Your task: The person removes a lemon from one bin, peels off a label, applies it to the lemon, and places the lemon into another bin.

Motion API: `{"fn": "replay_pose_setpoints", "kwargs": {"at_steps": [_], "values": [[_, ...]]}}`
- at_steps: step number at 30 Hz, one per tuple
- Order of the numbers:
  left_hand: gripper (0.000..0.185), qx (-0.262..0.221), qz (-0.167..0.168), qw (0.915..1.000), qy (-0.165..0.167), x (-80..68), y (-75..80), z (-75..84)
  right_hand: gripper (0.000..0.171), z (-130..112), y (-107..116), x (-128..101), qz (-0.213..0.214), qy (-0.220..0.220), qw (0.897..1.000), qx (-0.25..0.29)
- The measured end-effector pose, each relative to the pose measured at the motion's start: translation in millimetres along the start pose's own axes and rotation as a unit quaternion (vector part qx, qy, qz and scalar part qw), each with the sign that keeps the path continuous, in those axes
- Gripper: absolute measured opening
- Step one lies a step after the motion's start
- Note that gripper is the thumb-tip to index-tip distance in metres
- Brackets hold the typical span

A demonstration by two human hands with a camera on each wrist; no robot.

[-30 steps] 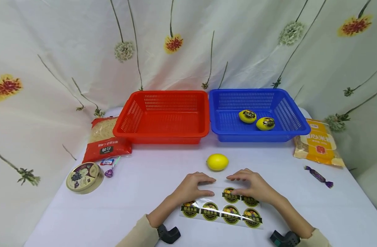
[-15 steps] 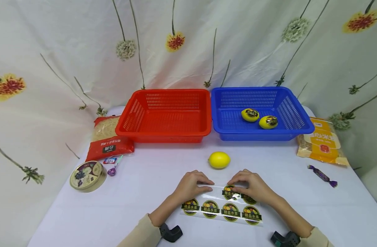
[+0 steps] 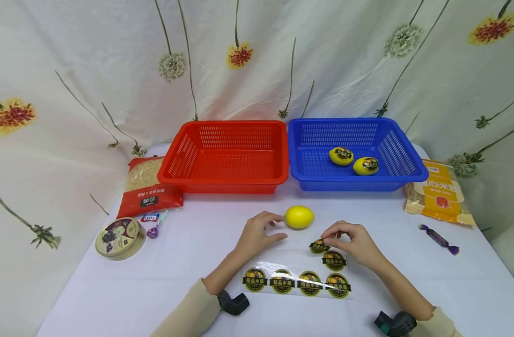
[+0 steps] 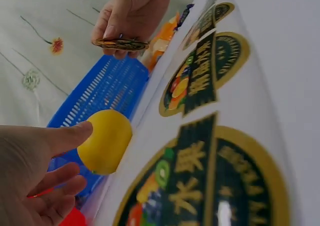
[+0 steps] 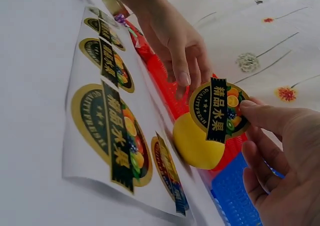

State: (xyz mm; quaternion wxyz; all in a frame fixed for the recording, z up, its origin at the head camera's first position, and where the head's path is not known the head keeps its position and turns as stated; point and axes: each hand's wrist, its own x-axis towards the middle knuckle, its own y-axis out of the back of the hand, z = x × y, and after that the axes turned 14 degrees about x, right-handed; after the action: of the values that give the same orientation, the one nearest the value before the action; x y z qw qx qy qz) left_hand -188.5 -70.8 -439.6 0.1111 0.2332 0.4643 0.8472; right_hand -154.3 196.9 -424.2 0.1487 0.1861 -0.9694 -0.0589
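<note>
Between thumb and fingers my right hand (image 3: 353,243) pinches a round black-and-gold sticker (image 5: 219,109), lifted off the sheet; its printed face shows in the right wrist view. My left hand (image 3: 257,236) is near the lemon (image 3: 299,217), fingers spread and relaxed, holding nothing. From these views I cannot tell whether a fingertip touches the lemon. Below both hands lies the clear sticker sheet (image 3: 278,263), with a front row of stickers and one more sticker (image 3: 334,260) at its upper right.
Behind stand a red basket (image 3: 236,187) and a blue basket (image 3: 358,185), the blue one holding two stickered lemons (image 3: 353,161). At left are a red-and-clear bag (image 3: 149,199), a round tin (image 3: 120,238) and a lollipop (image 3: 152,232). At right lie a yellow bag (image 3: 440,196) and a wrapped candy (image 3: 439,239).
The right hand has peeled a sticker from the sheet and raised it. The left hand has let go of the sheet and moved up toward the lemon. The sheet has shifted slightly left.
</note>
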Motion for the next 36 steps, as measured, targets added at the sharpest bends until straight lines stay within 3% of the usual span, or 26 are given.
{"fn": "replay_pose_setpoints", "kwargs": {"at_steps": [2, 5, 9, 13, 17, 22, 29, 36], "values": [[0.057, -0.015, 0.008, 0.9999, 0.001, 12.7, -4.5, 0.5, 0.012, -9.5, 2.2, 0.7, 0.017, -0.009, 1.000, -0.013], [0.071, -0.035, -0.015, 0.9993, -0.005, 27.0, -14.5, -0.5, 0.009, -21.9, 2.8, 2.3, 0.026, -0.020, 0.999, -0.026], [0.066, -0.069, -0.046, 0.9966, 0.003, 34.0, -24.8, -5.2, 0.009, -29.5, 0.7, 6.5, 0.019, -0.025, 0.999, -0.038], [0.061, -0.095, -0.041, 0.9946, -0.002, 30.1, -25.3, -9.3, 0.009, -33.2, -2.0, 14.5, 0.016, -0.022, 0.999, -0.046], [0.060, -0.112, -0.029, 0.9929, -0.028, 18.2, -20.2, -10.5, 0.008, -37.6, -4.9, 25.5, 0.000, -0.037, 0.998, -0.047], [0.059, -0.126, -0.017, 0.9907, -0.050, 7.2, -21.5, -11.5, 0.007, -14.7, -10.4, 41.3, -0.036, -0.051, 0.997, -0.039], [0.059, -0.135, -0.018, 0.9889, -0.060, 3.8, -24.2, -12.4, 0.008, -5.7, -22.2, 59.0, -0.060, -0.042, 0.996, -0.060], [0.059, -0.135, -0.022, 0.9890, -0.057, 2.9, -22.9, -12.6, 0.007, -6.2, -26.3, 64.0, -0.054, -0.031, 0.994, -0.093]]}}
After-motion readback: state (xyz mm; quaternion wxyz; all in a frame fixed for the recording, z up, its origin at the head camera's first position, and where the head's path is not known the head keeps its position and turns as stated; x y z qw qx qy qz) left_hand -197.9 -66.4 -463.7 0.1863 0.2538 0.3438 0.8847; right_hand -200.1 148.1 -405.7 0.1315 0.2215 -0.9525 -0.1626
